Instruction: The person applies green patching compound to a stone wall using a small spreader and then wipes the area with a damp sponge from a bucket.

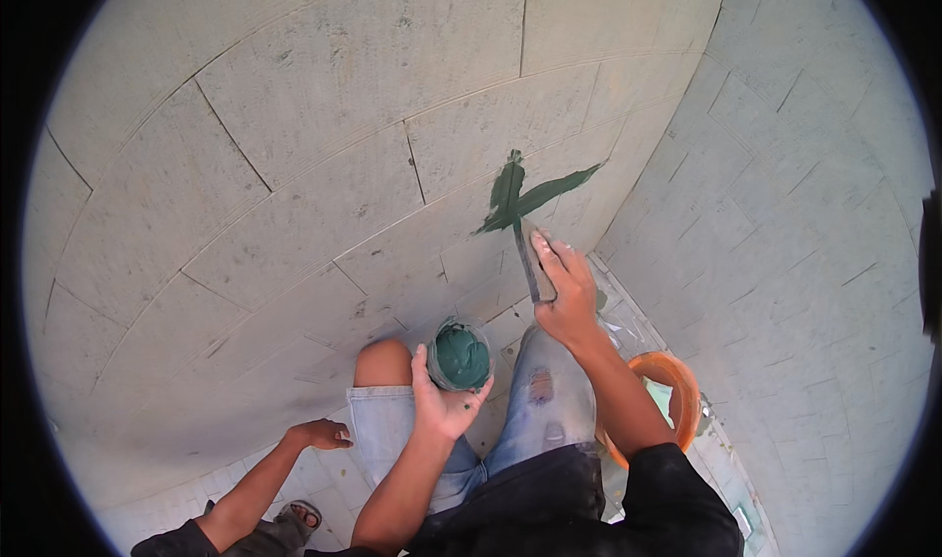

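Note:
My left hand [446, 407] is wrapped around a clear round tub of thick green paste [461, 356], held over my knees. My right hand [566, 287] grips a flat spreader [527, 263], its fingers laid along the tool and its edge against the tiled wall [324, 155]. Just beyond the spreader's far end, two strokes of dark green paste [506, 192] cross on the wall along the joints, one running up and the other slanting right. White smears mark my right fingertips. The hand hides the spreader's grip.
An orange bucket [684, 380] stands on the floor by my right arm, partly hidden by it. Another person's hand [324, 434] and sandalled foot [302, 514] are at the lower left. A second tiled wall [805, 233] meets the first in a corner on the right.

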`<state>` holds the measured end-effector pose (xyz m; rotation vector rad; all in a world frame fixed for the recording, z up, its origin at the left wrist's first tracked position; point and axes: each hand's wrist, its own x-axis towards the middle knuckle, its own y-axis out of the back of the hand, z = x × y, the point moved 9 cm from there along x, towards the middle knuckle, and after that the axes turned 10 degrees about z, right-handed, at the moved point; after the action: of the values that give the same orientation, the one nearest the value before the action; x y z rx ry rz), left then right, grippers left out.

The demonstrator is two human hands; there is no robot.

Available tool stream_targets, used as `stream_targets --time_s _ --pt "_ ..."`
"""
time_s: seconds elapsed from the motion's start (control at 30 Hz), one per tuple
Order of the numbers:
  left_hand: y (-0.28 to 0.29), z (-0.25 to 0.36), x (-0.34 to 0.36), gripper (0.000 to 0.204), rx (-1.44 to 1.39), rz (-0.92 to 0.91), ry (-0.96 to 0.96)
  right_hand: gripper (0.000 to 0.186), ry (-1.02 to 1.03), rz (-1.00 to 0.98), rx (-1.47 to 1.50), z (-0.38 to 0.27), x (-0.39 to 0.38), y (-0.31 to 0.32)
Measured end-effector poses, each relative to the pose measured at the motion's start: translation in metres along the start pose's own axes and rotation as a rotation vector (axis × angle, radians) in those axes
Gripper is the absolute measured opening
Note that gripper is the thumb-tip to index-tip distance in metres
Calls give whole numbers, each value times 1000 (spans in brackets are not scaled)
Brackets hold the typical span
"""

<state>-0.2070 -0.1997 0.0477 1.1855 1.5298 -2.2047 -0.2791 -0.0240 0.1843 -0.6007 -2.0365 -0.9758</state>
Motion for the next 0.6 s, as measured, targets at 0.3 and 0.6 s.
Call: stream_targets --time_s 0.3,0.6 --pt "0 -4 5 53 5 -26 -5 59 -341 367 188 -7 76 17" --pt "-7 0 2 56 63 -61 -65 57 -276 -92 618 -47 43 24"
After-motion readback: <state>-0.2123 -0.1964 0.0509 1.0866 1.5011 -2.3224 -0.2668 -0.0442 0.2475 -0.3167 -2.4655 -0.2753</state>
